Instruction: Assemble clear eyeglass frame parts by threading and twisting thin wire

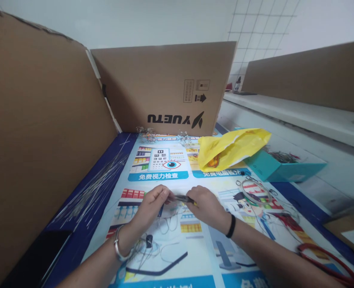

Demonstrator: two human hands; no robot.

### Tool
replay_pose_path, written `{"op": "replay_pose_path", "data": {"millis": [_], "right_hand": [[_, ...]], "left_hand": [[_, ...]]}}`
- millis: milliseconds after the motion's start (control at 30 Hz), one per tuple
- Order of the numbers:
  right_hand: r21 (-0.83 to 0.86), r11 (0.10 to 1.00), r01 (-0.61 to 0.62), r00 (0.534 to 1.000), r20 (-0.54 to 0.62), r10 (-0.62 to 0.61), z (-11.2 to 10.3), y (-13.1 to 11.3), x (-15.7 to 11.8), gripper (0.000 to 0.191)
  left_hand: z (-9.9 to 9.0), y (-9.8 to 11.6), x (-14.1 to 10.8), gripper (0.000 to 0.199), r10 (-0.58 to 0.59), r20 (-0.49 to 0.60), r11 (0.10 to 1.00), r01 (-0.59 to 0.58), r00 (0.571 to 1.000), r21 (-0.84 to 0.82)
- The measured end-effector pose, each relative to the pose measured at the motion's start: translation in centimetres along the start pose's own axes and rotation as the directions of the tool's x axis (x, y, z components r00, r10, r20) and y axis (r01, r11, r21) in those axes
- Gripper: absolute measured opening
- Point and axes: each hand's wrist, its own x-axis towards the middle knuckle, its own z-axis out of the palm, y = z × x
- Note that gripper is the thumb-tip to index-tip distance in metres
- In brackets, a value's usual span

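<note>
Over the printed sheet [198, 256], the right hand [206, 205] closes round the small pliers [183, 198], seemingly stiff, light and best held by the handles, while the left hand [156, 202] pinches something too blurred to tell at their tip.

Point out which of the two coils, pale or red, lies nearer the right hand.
The pale coil, lying just below the yellow bag in the picture; the red coil sits farther from the right hand, toward the lower right corner.
</note>
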Motion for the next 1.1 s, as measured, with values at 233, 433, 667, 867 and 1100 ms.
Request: {"op": "replay_pose_path", "data": {"millis": [233, 433, 667, 867, 1100], "right_hand": [[0.32, 0.931, 0.173, 0.958, -0.275, -0.083, 0.4, -1.2, 0.1, 0.005], [0.32, 0.923, 0.215, 0.965, -0.214, -0.151, 0.3, -3.3, 1.0, 0.021], [0.47, 0.88, 0.07, 0.996, -0.082, -0.035, -0.9, -3.7, 1.6, 0.007], [0.56, 0.819, -0.126, 0.992, 0.083, 0.096, -1.8, -3.1, 1.6, 0.011], [0.596, 0.791, -0.142, 0.989, 0.109, 0.096, -1.8, -2.6, 1.4, 0.017]], "left_hand": [[0.4, 0.0, 0.1, 0.03, -0.087, 0.029, 0.977, 0.091, 0.996, -0.194], [0.3, -0.2, 0.2, 0.035, -0.056, 0.006, 0.994, 0.056, 0.998, -0.093], [0.3, -0.5, 0.2, 0.033, -0.074, 0.027, 0.983, 0.077, 0.997, -0.164], [0.3, -0.7, 0.2, 0.03, -0.1, 0.159, 0.965, 0.134, 0.982, -0.223], [0.1, 0.0, 0.1, 0.029, -0.074, 0.234, 0.979, 0.116, 0.969, -0.17]]}}
